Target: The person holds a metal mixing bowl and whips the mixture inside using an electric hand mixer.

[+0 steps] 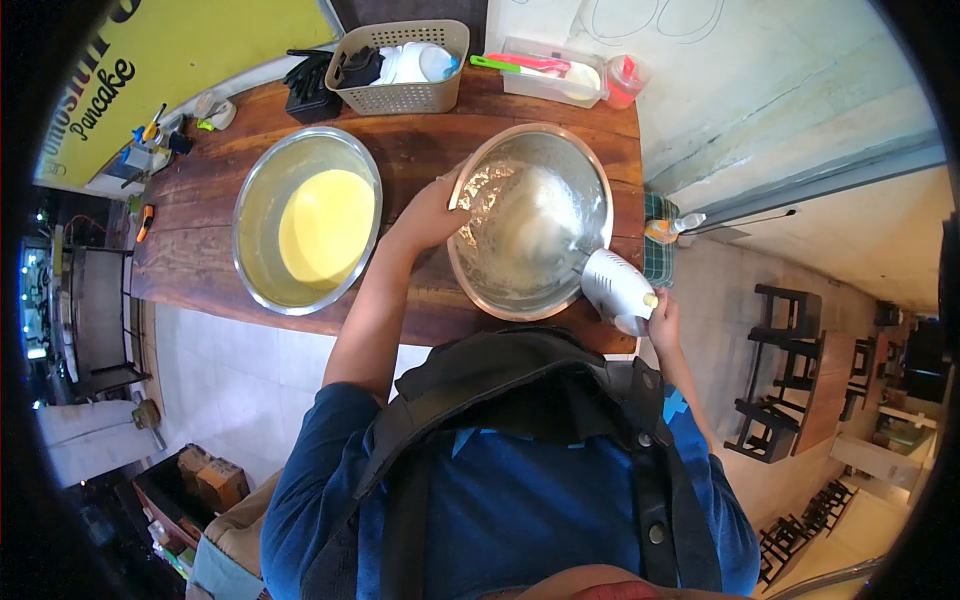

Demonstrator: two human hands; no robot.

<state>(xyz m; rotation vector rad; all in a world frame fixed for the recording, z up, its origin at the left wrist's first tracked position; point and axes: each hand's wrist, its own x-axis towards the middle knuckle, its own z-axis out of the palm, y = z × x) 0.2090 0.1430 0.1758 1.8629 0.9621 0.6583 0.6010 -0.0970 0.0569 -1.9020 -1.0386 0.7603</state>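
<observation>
My left hand (pixel 432 213) grips the left rim of a large metal mixing bowl (pixel 487 277), thumb over the edge. Inside that bowl is a pale, frothy mixture (pixel 545 205), blurred around the middle. At the bowl's lower right, a white electric hand mixer (pixel 613 288) reaches over the rim with its beaters in the mixture. My right hand (pixel 661 318) is closed on the mixer's handle end, its fingers partly hidden. To the left, a second metal bowl (pixel 262 205) holds smooth yellow batter (pixel 328 228); neither hand touches it.
Both bowls stand on a wooden table (pixel 190 230). Along its back edge are a beige basket (pixel 405 98) with cloths, a clear container (pixel 553 85) with spatulas, and a red-lidded jar (pixel 625 80). An orange cutter (pixel 146 222) lies at the left edge. Stools (pixel 785 315) stand farther right.
</observation>
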